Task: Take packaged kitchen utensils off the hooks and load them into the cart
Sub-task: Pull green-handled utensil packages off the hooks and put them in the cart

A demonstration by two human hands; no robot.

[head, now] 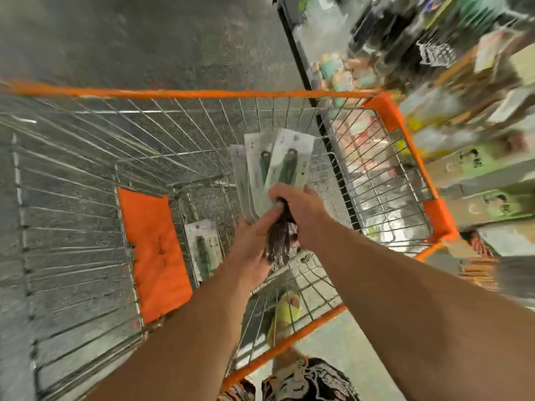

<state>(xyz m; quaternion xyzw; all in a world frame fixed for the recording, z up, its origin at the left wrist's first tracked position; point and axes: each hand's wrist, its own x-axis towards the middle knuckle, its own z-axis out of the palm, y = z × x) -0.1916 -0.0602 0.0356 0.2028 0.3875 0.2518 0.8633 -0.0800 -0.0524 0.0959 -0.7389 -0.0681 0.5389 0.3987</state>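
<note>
Head view: both hands, left hand [252,241] and right hand [301,206], fingers curled, grip a fan of packaged utensils [275,166] above the wire cart [385,111]; one packaged utensil [202,244] already lies inside.

The cart [388,111] is silver wire with an orange rim, orange corner guards and an orange seat flap [153,253]. The utensil packs [278,166] have pale white-and-green cards with dark green handles and black ends; another pack [202,244] matches. The floor [144,39] is speckled grey, the shoe [285,311] yellow-green, and the shorts [307,380] patterned black, white and orange.
</note>
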